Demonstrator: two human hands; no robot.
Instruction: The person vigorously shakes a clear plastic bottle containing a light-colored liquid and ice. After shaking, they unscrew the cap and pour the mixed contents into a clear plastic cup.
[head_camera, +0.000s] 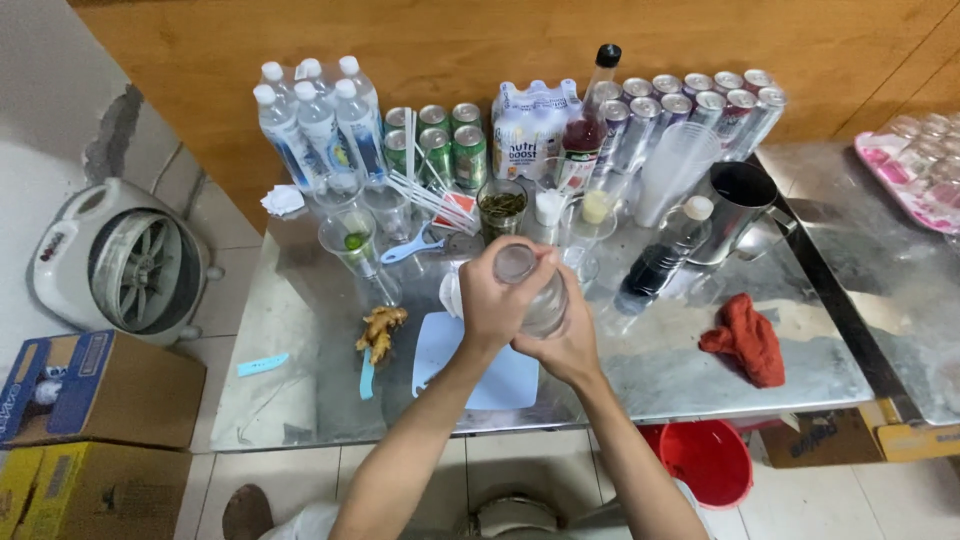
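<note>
Both my hands hold one clear glass jar (530, 285) above a pale blue cutting board (470, 370) on the steel table (700, 370). My left hand (495, 300) wraps the jar's top from the left. My right hand (565, 345) cups its lower side from the right. A piece of ginger root (380, 330) lies just left of the board, beside a small blue-handled knife (366, 375).
Behind my hands stand water bottles (315, 120), green cans (450, 140), silver cans (690, 100), a syrup bottle (585, 130), stacked plastic cups (675, 165), a steel jug (740, 205), a dark bottle (660, 255). A red cloth (750, 340) lies right. Below: red bucket (710, 460), fan (120, 265), boxes (95, 390).
</note>
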